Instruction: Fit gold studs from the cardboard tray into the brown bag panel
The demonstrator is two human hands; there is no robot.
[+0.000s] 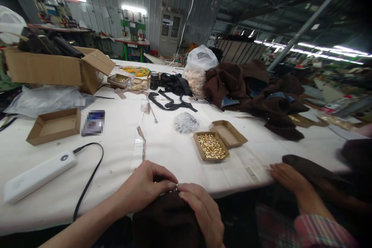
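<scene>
Dark brown fabric (pixel 165 221) hangs at the table's front edge, in front of me. My left hand (pixel 145 184) pinches its upper edge between thumb and forefinger. From the other side my right hand (pixel 202 209) grips the same edge, fingertips almost meeting those of the left. A tiny shiny bit shows between the fingertips; I cannot make out its kind. Beyond my hands an open cardboard box (pixel 197 151) holds many small gold-coloured metal fasteners. Its matching shallow box (pixel 231 133) sits right behind it. A clear bag of small silvery pieces (pixel 186 123) lies to the left of these.
At right, a co-worker's hand (pixel 286 176) rests by brown fabric. A white power bank (pixel 40 176) with a black cable lies left. Behind are a shallow cardboard tray (pixel 55 126), a large carton (pixel 43 68), black straps (pixel 171 102) and a heap of brown garments (pixel 232 85).
</scene>
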